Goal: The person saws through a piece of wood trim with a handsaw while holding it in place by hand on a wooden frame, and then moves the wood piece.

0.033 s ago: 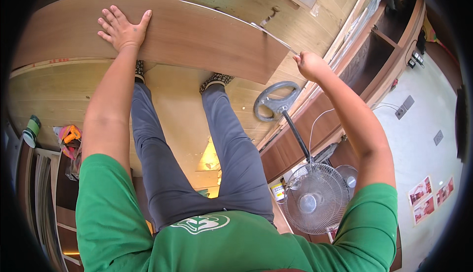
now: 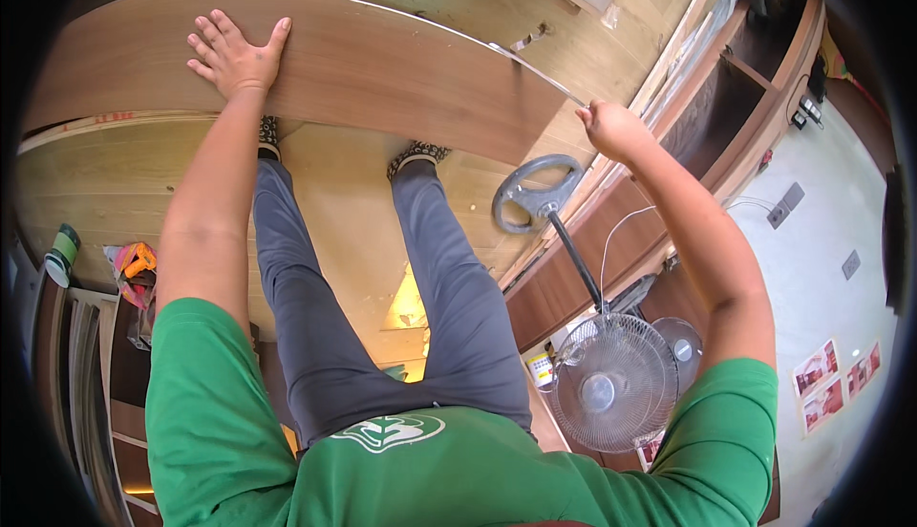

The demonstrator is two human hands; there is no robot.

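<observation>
Brown wood-grain panel [image 2: 401, 83] is seen near the shoes [image 2: 417, 153], pressed by the spread left hand [image 2: 234, 59]; the pale strip [image 2: 493, 46] along its far edge, apparently pinched by the right hand [image 2: 613, 130], could be torn by uneven pulling.

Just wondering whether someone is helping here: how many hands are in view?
2. The left hand lies spread on the wooden board; the right hand, just beyond the board's right end, grips a thin pale strip. No others show.

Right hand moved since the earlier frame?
Yes: the right hand has shifted slightly rightward, judged against the gray fan base.
</observation>
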